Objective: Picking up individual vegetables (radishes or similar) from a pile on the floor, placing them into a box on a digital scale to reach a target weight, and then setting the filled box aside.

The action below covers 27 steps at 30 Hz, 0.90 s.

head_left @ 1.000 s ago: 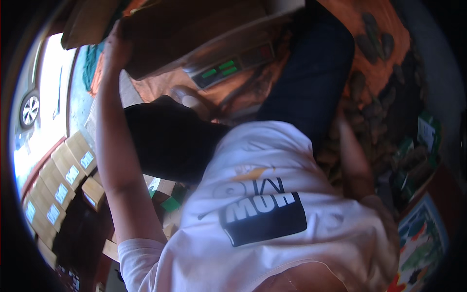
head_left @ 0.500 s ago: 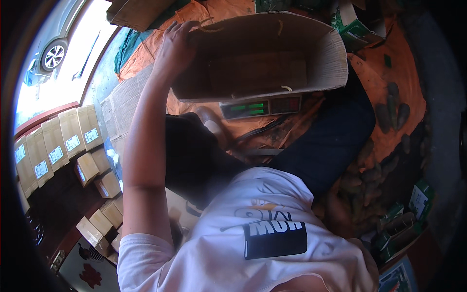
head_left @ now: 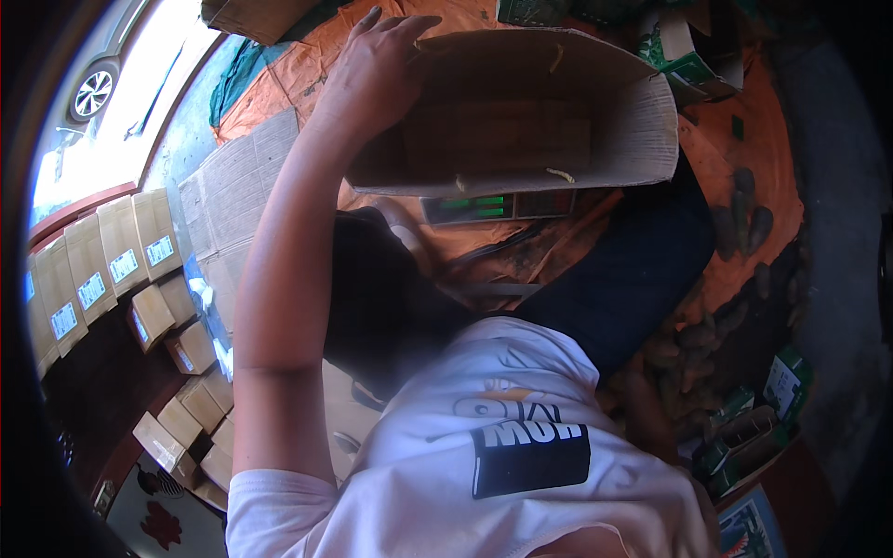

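Note:
My left arm reaches up to a cardboard box [head_left: 558, 167], and my left hand [head_left: 381, 74] grips its far left corner, a finger or two extending past the rim. The box's open top faces me and its dark inside shows a flat bottom. Short pale rope pieces poke through its walls. Below its near edge shows a digital scale [head_left: 465, 208] with a lit green display, partly covered. On my right, a shadowed forearm [head_left: 648, 418] runs beside a heap of brownish tubers [head_left: 693, 349]; my right hand's fingers cannot be made out there.
Packed cartons [head_left: 112, 251] with white labels line the left side, by flattened cardboard [head_left: 228, 200]. An orange sheet [head_left: 777, 139] covers the ground, with several loose tubers [head_left: 744, 219] on it. Green cartons stand at the top right [head_left: 688, 70] and lower right [head_left: 744, 437].
My left hand has shifted right along the box's corner, covering the rope there. The box has moved slightly right and nearer, covering more of the scale.

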Motion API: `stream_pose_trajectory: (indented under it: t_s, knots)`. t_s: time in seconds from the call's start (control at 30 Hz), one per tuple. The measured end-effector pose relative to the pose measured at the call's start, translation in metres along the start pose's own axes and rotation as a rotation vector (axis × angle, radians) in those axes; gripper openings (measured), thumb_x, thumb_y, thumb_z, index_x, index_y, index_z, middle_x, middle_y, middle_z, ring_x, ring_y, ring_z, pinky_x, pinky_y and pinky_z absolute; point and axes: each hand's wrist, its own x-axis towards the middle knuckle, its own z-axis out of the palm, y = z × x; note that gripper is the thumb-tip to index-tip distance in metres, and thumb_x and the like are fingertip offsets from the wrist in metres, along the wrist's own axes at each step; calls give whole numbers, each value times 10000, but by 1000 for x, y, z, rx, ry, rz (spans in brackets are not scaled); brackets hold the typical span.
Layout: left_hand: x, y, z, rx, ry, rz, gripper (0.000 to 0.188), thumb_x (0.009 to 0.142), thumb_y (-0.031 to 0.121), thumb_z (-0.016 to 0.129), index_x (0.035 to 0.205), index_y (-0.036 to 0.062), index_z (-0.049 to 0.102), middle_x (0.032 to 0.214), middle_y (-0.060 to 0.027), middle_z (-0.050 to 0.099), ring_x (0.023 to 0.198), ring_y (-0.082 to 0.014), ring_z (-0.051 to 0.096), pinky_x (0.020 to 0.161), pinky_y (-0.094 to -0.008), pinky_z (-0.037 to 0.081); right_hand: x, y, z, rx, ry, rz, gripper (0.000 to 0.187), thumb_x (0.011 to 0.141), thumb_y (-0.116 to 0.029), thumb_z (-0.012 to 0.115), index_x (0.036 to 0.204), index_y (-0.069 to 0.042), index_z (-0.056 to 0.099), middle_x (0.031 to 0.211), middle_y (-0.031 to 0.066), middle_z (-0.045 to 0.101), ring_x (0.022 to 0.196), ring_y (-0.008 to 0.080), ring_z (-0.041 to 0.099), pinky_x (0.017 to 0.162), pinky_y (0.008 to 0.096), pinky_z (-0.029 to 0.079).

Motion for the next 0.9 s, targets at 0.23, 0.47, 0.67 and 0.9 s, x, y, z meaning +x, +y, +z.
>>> stream_pose_trajectory:
  t_s: [0.23, 0.47, 0.67, 0.9]
  knots:
    - [9, 0, -17, -53, -131, -159, 538, 851, 40, 630, 1374, 155, 574, 1305, -203, 618, 1261, -362, 555, 1052, -451, 456, -91, -157, 8, -1619, 255, -703, 348, 848, -168, 698, 1174, -52, 656, 1149, 122, 687, 1049, 295, 675, 951, 436, 520]
    - [14, -4, -9, -84, -258, -291, 431, 901, 92, 558, 1322, 173, 611, 1097, -223, 696, 1071, -396, 659, 934, -485, 530, -306, -340, 124, -1278, 479, -1530, 449, 855, 4, 703, 1290, -15, 592, 1218, 125, 652, 1105, 241, 636, 981, 348, 482]
    - [12, 4, -5, -77, -282, -190, 353, 906, 32, 464, 1197, 117, 644, 1000, -259, 695, 998, -402, 681, 857, -498, 555, -381, -335, 305, -1083, -83, -1610, 409, 876, -31, 714, 1273, -17, 618, 1209, 76, 639, 1088, 179, 620, 957, 306, 481]
    - [6, 6, -6, -87, -314, -171, 378, 913, 44, 459, 1222, 142, 654, 961, -248, 696, 904, -390, 697, 799, -484, 569, -282, -247, 508, -1511, -668, -1450, 431, 786, -229, 813, 1147, -28, 689, 1115, 167, 688, 1032, 324, 679, 917, 400, 531]
